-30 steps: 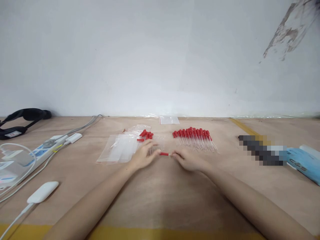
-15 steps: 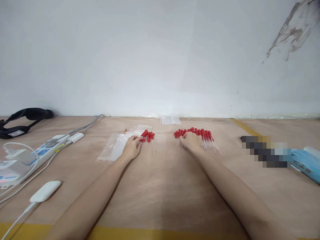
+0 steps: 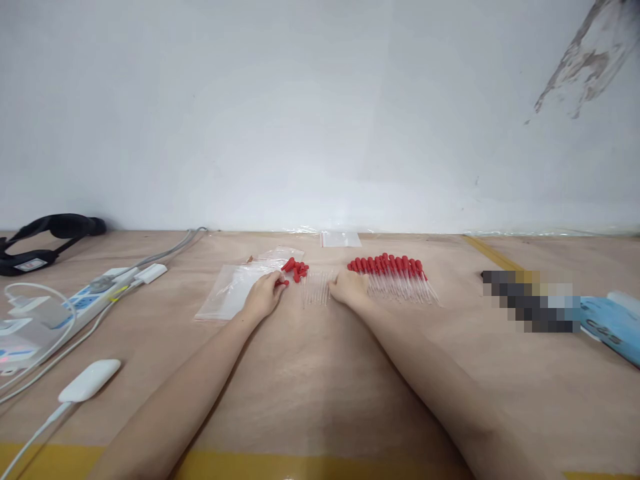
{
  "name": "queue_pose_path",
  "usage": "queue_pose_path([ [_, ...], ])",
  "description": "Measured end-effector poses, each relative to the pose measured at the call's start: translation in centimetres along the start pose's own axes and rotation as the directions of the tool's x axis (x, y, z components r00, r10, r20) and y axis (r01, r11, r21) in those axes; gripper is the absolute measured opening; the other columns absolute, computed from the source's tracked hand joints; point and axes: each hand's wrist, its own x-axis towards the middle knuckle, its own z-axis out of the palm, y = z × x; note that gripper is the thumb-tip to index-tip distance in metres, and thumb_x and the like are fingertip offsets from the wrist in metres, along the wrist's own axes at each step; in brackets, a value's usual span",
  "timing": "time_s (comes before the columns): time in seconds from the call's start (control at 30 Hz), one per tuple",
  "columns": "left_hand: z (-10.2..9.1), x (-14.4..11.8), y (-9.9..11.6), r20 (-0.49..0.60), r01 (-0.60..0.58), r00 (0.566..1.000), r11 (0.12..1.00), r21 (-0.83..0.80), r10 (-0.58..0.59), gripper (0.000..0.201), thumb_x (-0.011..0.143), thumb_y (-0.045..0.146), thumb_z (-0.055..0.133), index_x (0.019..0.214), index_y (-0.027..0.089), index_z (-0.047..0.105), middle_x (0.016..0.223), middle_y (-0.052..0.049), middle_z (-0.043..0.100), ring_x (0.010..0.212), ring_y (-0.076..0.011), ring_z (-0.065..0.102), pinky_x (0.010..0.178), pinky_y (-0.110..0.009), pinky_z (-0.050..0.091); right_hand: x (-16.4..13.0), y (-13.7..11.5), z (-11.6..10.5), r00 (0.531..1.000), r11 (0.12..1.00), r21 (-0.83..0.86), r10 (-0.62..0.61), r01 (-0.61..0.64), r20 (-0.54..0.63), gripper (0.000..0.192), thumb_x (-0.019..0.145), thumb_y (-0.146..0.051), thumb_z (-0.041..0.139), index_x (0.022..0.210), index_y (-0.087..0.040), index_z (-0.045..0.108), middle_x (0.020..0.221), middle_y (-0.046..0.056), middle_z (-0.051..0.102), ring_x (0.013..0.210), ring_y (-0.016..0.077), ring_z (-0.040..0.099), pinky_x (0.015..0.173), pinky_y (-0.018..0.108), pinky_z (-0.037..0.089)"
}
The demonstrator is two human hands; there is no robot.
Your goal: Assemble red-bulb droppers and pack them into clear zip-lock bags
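My left hand (image 3: 263,294) rests on the wooden table (image 3: 320,380) beside a small heap of loose red rubber bulbs (image 3: 295,269), its fingertips on one red bulb (image 3: 281,283). My right hand (image 3: 349,288) lies at the right edge of a row of clear glass pipette tubes (image 3: 316,288), fingers touching them. Right of that hand is a row of finished droppers with red bulbs (image 3: 393,275). Clear zip bags (image 3: 235,288) lie under and left of my left hand.
A power strip with cables (image 3: 60,308) and a white adapter (image 3: 89,381) lie at the left, a black strap (image 3: 45,239) at the far left. A small zip bag (image 3: 341,239) sits by the wall. A blurred object (image 3: 530,301) and a blue pack (image 3: 613,323) are at the right.
Both hands left the centre, where they held one dropper together. The left went to the red bulbs; the right reached the finished droppers, then moved left to the glass tubes.
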Motion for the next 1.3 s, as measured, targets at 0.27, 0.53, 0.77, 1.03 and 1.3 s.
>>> queue_pose_path([
  [0.27,-0.5,-0.2,0.9,-0.112,-0.076,0.991,0.997,0.017,0.077,0.028,0.084,0.017,0.038,0.109,0.021,0.051,0.090,-0.006,0.051,0.084,-0.0184,0.051,0.077,-0.030,0.043,1.1,-0.6,-0.2,0.993,0.997,0.049,0.047,-0.053,0.107,0.029,0.074,-0.030,0.049,0.092,-0.014,0.065,0.094,0.017,0.065,0.088,0.0280,0.060,0.077,0.041,0.037],
  [0.53,-0.8,-0.6,4.4,-0.186,-0.110,0.979,0.981,-0.163,0.079,0.011,0.084,0.023,0.044,0.090,0.019,0.052,0.087,-0.003,0.052,0.081,-0.0155,0.052,0.076,-0.028,0.043,0.4,-0.7,-0.5,0.998,0.996,0.090,-0.008,0.003,0.056,0.023,0.074,-0.025,0.048,0.086,-0.011,0.062,0.088,0.019,0.065,0.083,0.0286,0.060,0.073,0.039,0.039],
  [0.77,-0.4,-2.5,8.8,-0.004,-0.003,1.000,0.927,-0.375,0.002,0.010,0.079,0.026,0.050,0.073,0.018,0.046,0.067,0.001,0.052,0.060,-0.0112,0.050,0.058,-0.023,0.041,-3.4,3.6,-0.8,0.942,0.936,0.173,-0.272,0.306,-0.197,0.021,0.085,-0.025,0.036,0.094,-0.013,0.051,0.085,0.009,0.062,0.077,0.0183,0.057,0.070,0.028,0.039],
  [1.03,1.3,-3.9,10.4,0.185,0.047,0.981,0.875,-0.482,0.050,0.020,0.079,0.025,0.050,0.097,0.018,0.057,0.079,-0.003,0.056,0.064,-0.0117,0.051,0.059,-0.024,0.042,-7.4,8.9,-0.4,0.778,0.807,0.162,-0.463,0.568,-0.424,0.025,0.085,-0.023,0.039,0.102,-0.019,0.056,0.093,0.007,0.062,0.082,0.0171,0.056,0.075,0.030,0.041],
  [1.3,1.4,-3.7,10.1,0.210,0.093,0.978,0.850,-0.518,0.020,0.021,0.080,0.034,0.051,0.087,0.017,0.061,0.077,-0.003,0.059,0.065,-0.0127,0.052,0.058,-0.024,0.041,-7.9,8.0,-0.5,0.767,0.798,0.143,-0.489,0.585,-0.415,0.022,0.085,-0.028,0.041,0.087,-0.021,0.062,0.080,0.004,0.063,0.069,0.0138,0.054,0.074,0.029,0.037],
])
